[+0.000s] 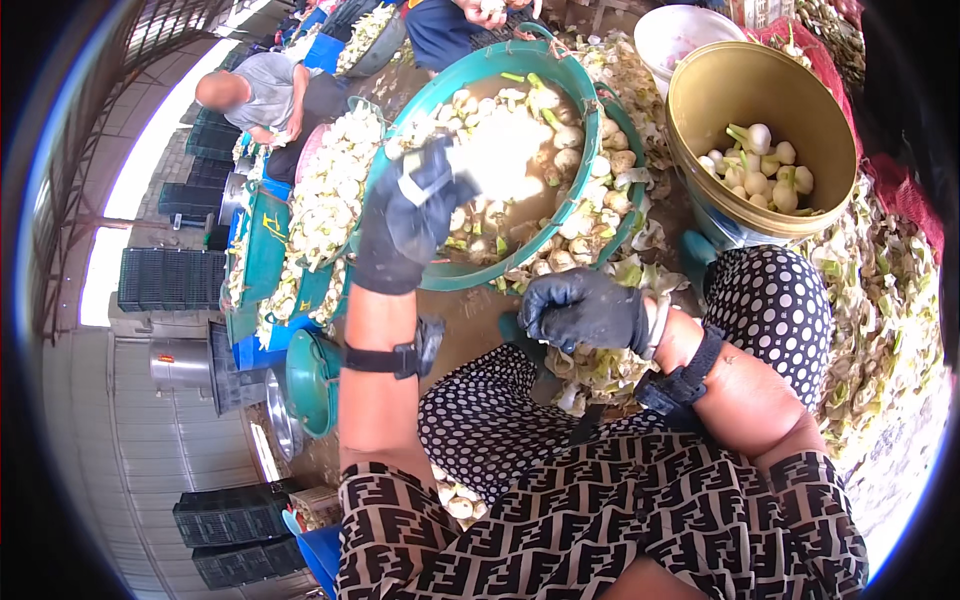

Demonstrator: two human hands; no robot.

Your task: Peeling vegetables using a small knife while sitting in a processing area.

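Note:
My left hand (pixel 403 225), in a black glove, is raised at the left rim of a green plastic tub (pixel 491 276). Its fingers are bent and blurred, with a whitish strip (pixel 417 180) across them; whether they grip anything is unclear. My right hand (pixel 581 311), also gloved, is curled between my knees, below the tub; its palm is hidden. White bulbs with green stems, apparently fresh garlic (pixel 568 137), lie in brown water inside the tub, partly washed out by glare. More trimmed bulbs (pixel 757 169) rest in the bottom of a tan-lined bucket (pixel 682 105) at the right.
Leaf peelings (pixel 874 300) cover the ground on the right. A second green tub (pixel 637 161) of bulbs sits against the first. Heaped bulbs (pixel 330 187) stand at the left, near a seated person (pixel 262 94). Another person's hands (pixel 487 11) show at the top. Dark crates (pixel 171 279) are stacked farther left.

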